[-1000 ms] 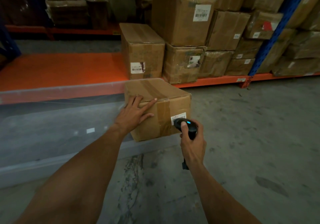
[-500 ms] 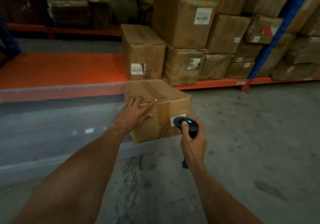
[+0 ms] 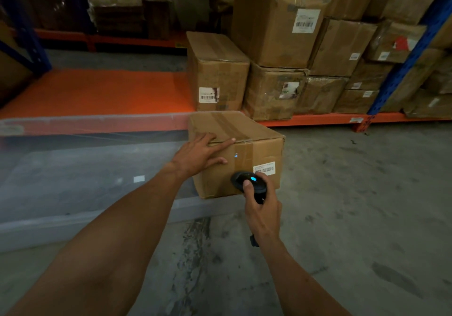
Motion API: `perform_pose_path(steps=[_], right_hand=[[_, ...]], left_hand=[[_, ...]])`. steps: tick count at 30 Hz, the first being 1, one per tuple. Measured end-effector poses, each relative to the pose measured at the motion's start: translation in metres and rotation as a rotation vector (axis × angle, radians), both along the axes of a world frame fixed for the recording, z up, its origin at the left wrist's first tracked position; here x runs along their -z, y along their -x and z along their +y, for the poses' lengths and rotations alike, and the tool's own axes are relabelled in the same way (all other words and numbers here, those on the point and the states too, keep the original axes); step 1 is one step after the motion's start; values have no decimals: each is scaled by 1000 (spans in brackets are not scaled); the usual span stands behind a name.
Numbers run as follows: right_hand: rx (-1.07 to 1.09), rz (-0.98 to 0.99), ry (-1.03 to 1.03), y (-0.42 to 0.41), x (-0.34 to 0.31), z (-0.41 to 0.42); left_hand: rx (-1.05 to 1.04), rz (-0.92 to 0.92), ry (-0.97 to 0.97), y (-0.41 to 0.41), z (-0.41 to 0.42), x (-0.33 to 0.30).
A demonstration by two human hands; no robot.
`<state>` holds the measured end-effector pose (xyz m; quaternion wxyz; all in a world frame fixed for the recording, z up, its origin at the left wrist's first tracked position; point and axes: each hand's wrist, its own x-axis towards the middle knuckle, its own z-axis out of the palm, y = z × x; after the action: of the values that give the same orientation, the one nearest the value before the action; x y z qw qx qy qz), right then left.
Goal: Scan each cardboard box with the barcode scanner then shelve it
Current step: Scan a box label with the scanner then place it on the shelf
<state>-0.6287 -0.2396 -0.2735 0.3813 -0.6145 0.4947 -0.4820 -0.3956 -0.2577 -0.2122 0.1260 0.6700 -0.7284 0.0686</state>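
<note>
One brown, tape-sealed cardboard box (image 3: pixel 247 144) sits at the right end of a translucent plastic bin (image 3: pixel 97 220), in front of the orange steel shelf (image 3: pixel 97 93). Its corrugated faces are creased; a white barcode label (image 3: pixel 264 168) is fixed to the near face, lower right. The left hand (image 3: pixel 200 154) lies flat and unclenched, fingers spread over the top near edge of the box. The right hand (image 3: pixel 263 214) is clenched around the handle of a black plastic barcode scanner (image 3: pixel 249 183); the rounded head shows a lit blue indicator and sits just below the label. Several larger, dented cartons (image 3: pixel 276 27) are stacked on the shelf behind. The floor (image 3: pixel 367 193) is rough grey concrete.
</note>
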Motion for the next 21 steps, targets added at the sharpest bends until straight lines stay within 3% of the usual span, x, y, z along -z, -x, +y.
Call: perform_pose_path(steps=[7, 16, 21], right_hand=[[-7, -5, -21, -7, 1, -1], [107, -101, 0, 13, -14, -16], [204, -137, -34, 16, -26, -41]], left_hand=[[37, 4, 8, -3, -2, -1], [108, 338, 61, -41, 20, -5], [63, 424, 65, -79, 50, -4]])
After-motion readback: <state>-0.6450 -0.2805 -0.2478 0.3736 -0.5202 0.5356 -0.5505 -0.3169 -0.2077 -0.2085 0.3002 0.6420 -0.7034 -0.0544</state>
